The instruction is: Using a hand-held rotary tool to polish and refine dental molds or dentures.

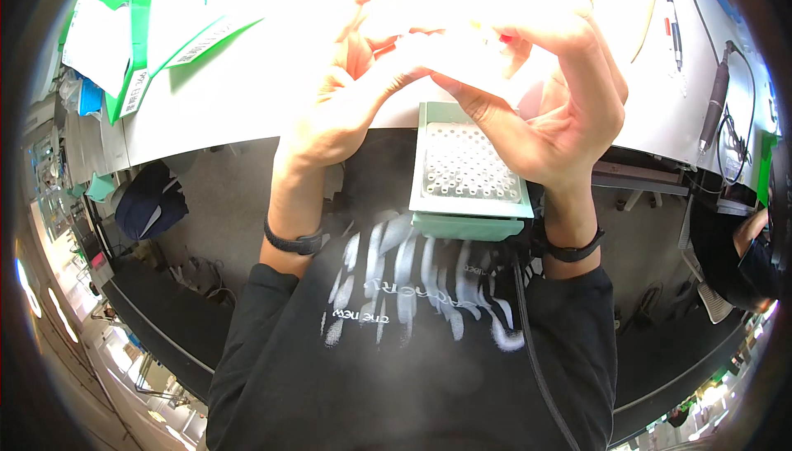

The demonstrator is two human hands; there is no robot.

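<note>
Both my hands are raised over the bright table, their fingers bent toward each other in strong glare. My left hand (342,101) pinches at the left end of something pale, its thumb pointing inward. My right hand (561,113) closes on the other end, thumb and forefinger curled round it. White glare washes out the held thing, so its kind and outline are lost. Just below the hands, a pale green tray (419,175) juts over the table's near edge. Inside it lies a white insert (470,162) with rows of small holes or pieces.
Green-edged boxes or folders (136,63) stand at the left of the white table (206,113). Pen-like tools (676,35) and a dark corded handpiece (716,101) lie at the right. A dark bag (153,204) is at lower left. Another person's arm (749,230) shows at far right.
</note>
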